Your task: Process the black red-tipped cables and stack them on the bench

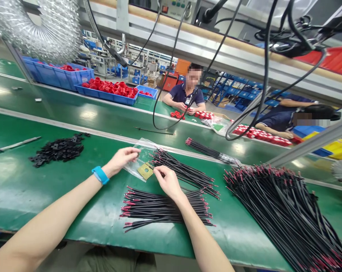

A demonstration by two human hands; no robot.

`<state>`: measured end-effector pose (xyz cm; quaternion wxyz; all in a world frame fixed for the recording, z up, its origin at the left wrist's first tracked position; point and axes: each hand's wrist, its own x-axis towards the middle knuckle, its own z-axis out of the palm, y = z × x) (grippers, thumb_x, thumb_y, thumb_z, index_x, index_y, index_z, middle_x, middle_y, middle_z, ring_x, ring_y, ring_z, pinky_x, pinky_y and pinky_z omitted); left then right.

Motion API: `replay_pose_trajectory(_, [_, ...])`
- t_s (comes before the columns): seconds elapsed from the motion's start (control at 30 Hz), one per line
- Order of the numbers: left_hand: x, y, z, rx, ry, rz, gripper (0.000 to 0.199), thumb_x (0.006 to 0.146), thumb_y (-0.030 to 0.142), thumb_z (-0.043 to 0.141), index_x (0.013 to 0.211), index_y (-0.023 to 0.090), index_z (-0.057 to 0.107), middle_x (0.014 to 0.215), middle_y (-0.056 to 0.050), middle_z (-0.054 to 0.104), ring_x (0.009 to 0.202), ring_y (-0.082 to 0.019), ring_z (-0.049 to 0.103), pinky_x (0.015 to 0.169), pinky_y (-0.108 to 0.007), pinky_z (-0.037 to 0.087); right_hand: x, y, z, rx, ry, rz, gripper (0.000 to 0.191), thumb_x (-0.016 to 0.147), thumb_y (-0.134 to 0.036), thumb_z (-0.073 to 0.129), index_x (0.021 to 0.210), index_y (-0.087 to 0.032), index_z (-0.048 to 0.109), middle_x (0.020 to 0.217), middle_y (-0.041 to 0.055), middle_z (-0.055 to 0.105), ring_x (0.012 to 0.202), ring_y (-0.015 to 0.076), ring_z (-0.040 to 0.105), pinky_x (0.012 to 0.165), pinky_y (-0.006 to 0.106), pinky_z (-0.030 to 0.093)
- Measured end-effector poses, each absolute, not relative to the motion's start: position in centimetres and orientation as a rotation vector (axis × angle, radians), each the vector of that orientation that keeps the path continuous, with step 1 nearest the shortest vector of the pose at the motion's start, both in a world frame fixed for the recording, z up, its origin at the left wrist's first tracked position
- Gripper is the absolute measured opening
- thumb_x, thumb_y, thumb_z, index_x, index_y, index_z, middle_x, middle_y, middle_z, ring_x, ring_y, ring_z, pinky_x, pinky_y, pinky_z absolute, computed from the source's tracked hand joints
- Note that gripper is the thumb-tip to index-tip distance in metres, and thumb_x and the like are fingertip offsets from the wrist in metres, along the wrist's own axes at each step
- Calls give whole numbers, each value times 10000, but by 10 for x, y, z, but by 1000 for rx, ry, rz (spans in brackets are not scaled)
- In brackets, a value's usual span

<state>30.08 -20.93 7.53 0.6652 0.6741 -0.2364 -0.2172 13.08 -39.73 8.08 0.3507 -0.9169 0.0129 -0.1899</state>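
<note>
Your left hand [122, 158] pinches the clear plastic bag [141, 158] open at its top edge, while your nearer right hand [166, 181] grips black wires [184, 172] slanting away rightward from the bag's mouth.

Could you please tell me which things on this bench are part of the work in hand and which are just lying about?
In hand: left hand, right hand, clear bag, black wires.
Lying about: black plates, red caps, metal rod.

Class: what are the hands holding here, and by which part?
Both hands grip a clear plastic bag: left hand at its top edge, right hand at its open side, beside black wires.
</note>
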Motion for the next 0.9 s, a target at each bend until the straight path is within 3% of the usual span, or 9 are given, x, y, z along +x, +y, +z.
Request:
replay_pose_trajectory(0.2, [266,-227,75,1109,-436,-825,401,717,283,787,1073,125,692,921,-73,659,723,-97,588,736,-240,475,130,-390,85,-2255,19,-561,231,946,-277,491,886,-182,692,892,39,691,783,146,631,743,238,455])
replay_pose_trajectory(0.73, [270,-222,81,1116,-481,-855,389,726,292,780,1065,120,696,871,-64,666,680,-92,584,738,-248,475,131,-393,85,-2268,58,-572,265,957,-312,479,886,-178,696,866,44,676,747,146,613,689,238,440])
replay_pose_trajectory(0.9, [266,-223,79,1386,-724,-739,365,783,344,723,1071,122,695,984,-97,686,830,-153,624,801,-276,488,129,-393,79,-2468,-9,-674,259,974,-311,475,960,-190,703,833,44,643,698,134,573,674,238,415])
